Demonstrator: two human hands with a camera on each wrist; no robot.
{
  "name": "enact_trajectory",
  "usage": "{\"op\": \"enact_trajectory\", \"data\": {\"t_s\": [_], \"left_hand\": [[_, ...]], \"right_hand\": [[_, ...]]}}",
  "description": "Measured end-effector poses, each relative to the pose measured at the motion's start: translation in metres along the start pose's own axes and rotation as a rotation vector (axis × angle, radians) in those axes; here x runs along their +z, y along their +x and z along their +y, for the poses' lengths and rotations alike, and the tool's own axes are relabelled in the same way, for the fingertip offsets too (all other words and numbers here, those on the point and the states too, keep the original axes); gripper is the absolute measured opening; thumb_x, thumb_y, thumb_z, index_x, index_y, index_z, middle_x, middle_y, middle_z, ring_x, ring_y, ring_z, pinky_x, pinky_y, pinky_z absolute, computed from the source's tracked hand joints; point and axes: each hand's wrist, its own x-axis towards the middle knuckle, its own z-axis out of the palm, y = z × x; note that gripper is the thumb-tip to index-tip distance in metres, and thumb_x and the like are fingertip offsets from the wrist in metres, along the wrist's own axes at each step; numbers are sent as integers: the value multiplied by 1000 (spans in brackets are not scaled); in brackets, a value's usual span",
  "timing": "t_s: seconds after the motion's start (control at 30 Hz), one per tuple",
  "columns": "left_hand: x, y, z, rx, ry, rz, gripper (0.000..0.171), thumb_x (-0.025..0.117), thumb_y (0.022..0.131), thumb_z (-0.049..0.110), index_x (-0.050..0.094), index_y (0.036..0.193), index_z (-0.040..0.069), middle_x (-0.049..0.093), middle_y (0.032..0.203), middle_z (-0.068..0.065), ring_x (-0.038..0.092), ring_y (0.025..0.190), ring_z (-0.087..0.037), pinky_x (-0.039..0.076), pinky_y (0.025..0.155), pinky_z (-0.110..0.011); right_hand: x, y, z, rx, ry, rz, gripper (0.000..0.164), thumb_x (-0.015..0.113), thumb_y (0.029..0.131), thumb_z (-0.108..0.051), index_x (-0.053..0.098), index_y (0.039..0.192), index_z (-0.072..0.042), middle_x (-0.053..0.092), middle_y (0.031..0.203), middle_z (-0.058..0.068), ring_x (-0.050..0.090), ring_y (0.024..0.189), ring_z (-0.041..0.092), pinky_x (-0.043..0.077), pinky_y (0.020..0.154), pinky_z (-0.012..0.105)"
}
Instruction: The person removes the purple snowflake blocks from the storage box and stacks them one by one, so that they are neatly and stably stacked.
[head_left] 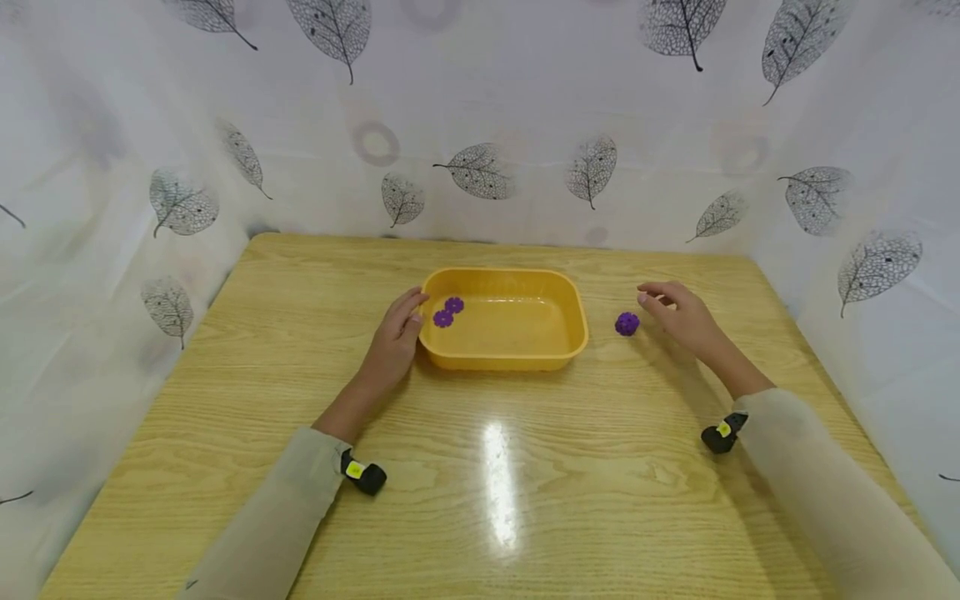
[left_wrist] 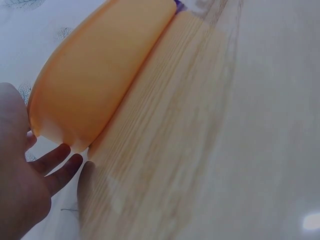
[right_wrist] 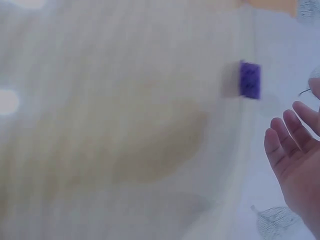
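Note:
A yellow plastic basin (head_left: 502, 363) stands on the table, with two flat purple flower-shaped pieces (head_left: 448, 312) inside at its left end. My left hand (head_left: 390, 342) rests against the basin's left end, its fingers extended along the rim and outer wall; the left wrist view shows the fingers (left_wrist: 60, 167) spread at that end. To the right of the basin lies a small purple notched piece (head_left: 627, 323), block-like in the right wrist view. My right hand (head_left: 678, 319) hovers just beyond it to the right, fingers loosely bent, holding nothing and apart from the piece.
The wooden table (head_left: 420, 533) extends toward me and to both sides. A white curtain (head_left: 510, 100) with a leaf print hangs behind it and along both sides. Light reflects off the tabletop in front of the basin.

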Motion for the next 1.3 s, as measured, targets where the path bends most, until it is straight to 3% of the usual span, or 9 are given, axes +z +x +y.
{"op": "enact_trajectory", "data": {"t_s": [0.17,0.37,0.67,0.97,1.3], "left_hand": [[0,0,1,-7,6,-1,45,33,111,21,43,152,7,27,165,-7,20,155,-26,22,127,-47],[-1,0,1,-1,17,2,45,34,110,21,43,152,6,27,165,-8,21,155,-27,21,127,-48],[-1,1,-1,-8,8,-1,46,34,110,22,43,152,7,27,165,-8,20,155,-24,20,127,-45],[-1,1,-2,3,10,5,45,34,110,22,43,152,7,29,164,-7,22,154,-24,20,127,-45],[-1,2,-3,8,21,9,45,34,110,23,44,152,8,30,164,-6,22,154,-24,20,127,-45]], "right_hand": [[-2,10,-19,-34,34,48,56,45,106,-47,51,147,-11,52,137,15,52,115,30,56,72,39],[11,24,-55,-78,115,50,50,49,105,-45,55,144,-15,54,134,11,53,110,23,57,71,34],[50,47,-108,-184,183,-46,45,56,103,-37,59,141,-13,57,130,12,57,112,29,59,74,38],[88,67,-146,-288,225,-157,43,61,102,-31,60,138,-8,58,130,11,57,111,26,54,88,39],[124,82,-172,-347,114,-246,46,66,98,-33,61,137,-8,61,128,10,59,107,24,52,95,39]]}}
